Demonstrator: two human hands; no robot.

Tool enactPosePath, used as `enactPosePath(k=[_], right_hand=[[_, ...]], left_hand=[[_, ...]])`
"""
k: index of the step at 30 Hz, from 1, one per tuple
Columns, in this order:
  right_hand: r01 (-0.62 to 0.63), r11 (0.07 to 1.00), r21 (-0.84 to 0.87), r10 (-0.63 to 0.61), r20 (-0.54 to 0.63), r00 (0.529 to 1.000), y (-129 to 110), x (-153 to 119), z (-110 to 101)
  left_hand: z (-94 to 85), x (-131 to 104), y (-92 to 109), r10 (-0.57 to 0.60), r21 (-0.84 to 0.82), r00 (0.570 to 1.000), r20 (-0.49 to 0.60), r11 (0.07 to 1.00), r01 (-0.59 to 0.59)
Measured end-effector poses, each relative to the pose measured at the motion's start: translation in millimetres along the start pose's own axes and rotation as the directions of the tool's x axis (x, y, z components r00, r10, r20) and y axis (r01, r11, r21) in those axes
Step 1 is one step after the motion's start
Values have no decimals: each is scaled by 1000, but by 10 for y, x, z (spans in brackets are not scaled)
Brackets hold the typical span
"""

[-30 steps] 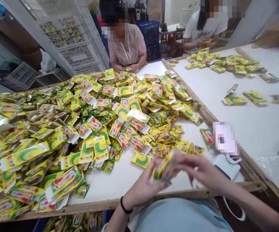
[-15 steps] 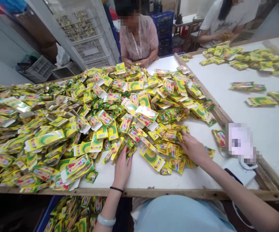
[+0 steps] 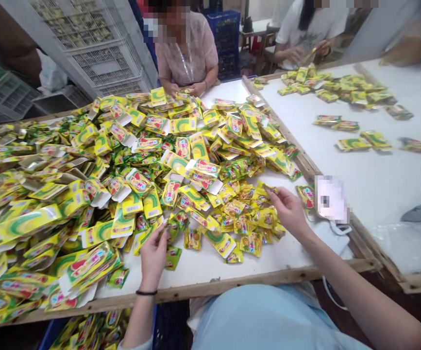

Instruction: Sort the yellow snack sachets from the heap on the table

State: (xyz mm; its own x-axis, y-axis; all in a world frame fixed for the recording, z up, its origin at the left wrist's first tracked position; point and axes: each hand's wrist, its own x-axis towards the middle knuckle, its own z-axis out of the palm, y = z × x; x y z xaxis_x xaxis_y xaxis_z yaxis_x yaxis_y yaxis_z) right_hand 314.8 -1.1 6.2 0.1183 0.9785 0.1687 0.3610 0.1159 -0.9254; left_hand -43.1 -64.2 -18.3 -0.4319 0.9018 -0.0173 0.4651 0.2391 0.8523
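Left fingers: thumb and forefinger of the left hand (image 3: 154, 253) are drawn close together beside the green sachets (image 3: 177, 221); whether they are clamped on one cannot be told.
Right fingers: the right hand (image 3: 290, 209) has thumb and forefinger clamped on the near end of a yellow sachet (image 3: 263, 188), which juts away to the upper left.
Green sachets to left fingers: just beside the fingertips, on their right; the left hand is much the nearer.
Yellow sachets: a loose cluster (image 3: 243, 223) on the bare part of the counter (image 3: 199, 277), left of and below the right fingertips, the right hand nearer.
Yellow carton: one flat box (image 3: 221, 243) lies between the hands, touching neither, its long axis slanting from upper left down to lower right.
Carton heap: a deep, jumbled pile (image 3: 35, 223) left of and beyond the left hand.
Wooden divider: a strip (image 3: 279, 126) runs beyond the right hand; past it lie more yellow packs (image 3: 356, 92).
Co-workers: across the counter, one in a pink top (image 3: 203, 48); farther right, one in a white shirt (image 3: 286, 34).
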Motion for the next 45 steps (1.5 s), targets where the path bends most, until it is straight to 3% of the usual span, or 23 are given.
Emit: enactPosePath(k=[2, 4, 7, 10, 13, 16, 19, 24, 26, 28, 30, 33, 34, 35, 36, 38, 39, 41, 43, 45], right_hand=[[-37, 994, 99, 37, 5, 999, -101, -6, 23], [-123, 961, 249, 111, 61, 992, -206, -37, 54], [-275, 863, 424, 191, 229, 954, -374, -94, 103], [-293, 866, 405, 151, 346, 926, -538, -118, 140], [-280, 882, 378, 148, 343, 928, -661, -126, 184], [-355, 815, 457, 211, 337, 918, -720, -176, 277], [-341, 772, 536, 198, 307, 931, -731, -279, 437], [-219, 861, 459, 124, 228, 966, -700, -402, 638], [-168, 918, 360, 94, 214, 972, -681, -389, 591], [-163, 944, 285, 82, 276, 958, -660, -354, 456], [-230, 928, 292, 70, 472, 879, -638, -330, 275], [-308, 919, 246, -9, 795, 607, -609, -381, 56], [-272, 942, 195, -13, 834, 552, -602, -420, 14], [-208, 968, 139, -7, 846, 534, -596, -463, -15], [-130, 988, 87, -1, 835, 550, -587, -503, -37], [-11, 1000, 15, -5, 774, 634, -553, -553, -79], [17, 1000, -4, -9, 733, 681, -525, -557, -106], [17, 1000, -25, 2, 625, 781, -447, -528, -171], [-40, 999, -15, 42, 522, 852, -354, -475, -222], [-148, 988, 45, 109, 475, 873, -273, -432, -230]], left_hand=[[-19, -50, 113, -95, -135, 993, -71, 987, 85], [33, -136, 302, -153, -267, 988, -26, 953, 140], [226, -248, 638, -105, -416, 970, 221, 889, 192], [451, -277, 915, -46, -489, 903, 428, 828, 275], [597, -270, 1085, -15, -535, 882, 470, 790, 299], [656, -288, 1181, -6, -569, 868, 496, 753, 331], [675, -347, 1259, -13, -587, 852, 523, 719, 372], [674, -426, 1353, 125, -588, 858, 498, 776, 228], [640, -440, 1344, 161, -564, 858, 488, 808, 169], [580, -470, 1311, 224, -521, 831, 508, 849, 89], [518, -539, 1268, 319, -464, 766, 558, 885, -31], [485, -705, 1210, 432, -380, 649, 626, 896, -230], [494, -763, 1192, 460, -361, 615, 640, 887, -288], [509, -813, 1174, 480, -345, 587, 652, 877, -334], [525, -848, 1155, 485, -332, 566, 667, 873, -356], [540, -854, 1116, 452, -296, 556, 698, 888, -351], [532, -819, 1096, 427, -259, 576, 698, 899, -352], [490, -675, 1054, 410, -116, 659, 631, 889, -442], [435, -466, 1017, 460, 128, 721, 519, 792, -597], [393, -251, 993, 516, 333, 697, 497, 628, -703]])
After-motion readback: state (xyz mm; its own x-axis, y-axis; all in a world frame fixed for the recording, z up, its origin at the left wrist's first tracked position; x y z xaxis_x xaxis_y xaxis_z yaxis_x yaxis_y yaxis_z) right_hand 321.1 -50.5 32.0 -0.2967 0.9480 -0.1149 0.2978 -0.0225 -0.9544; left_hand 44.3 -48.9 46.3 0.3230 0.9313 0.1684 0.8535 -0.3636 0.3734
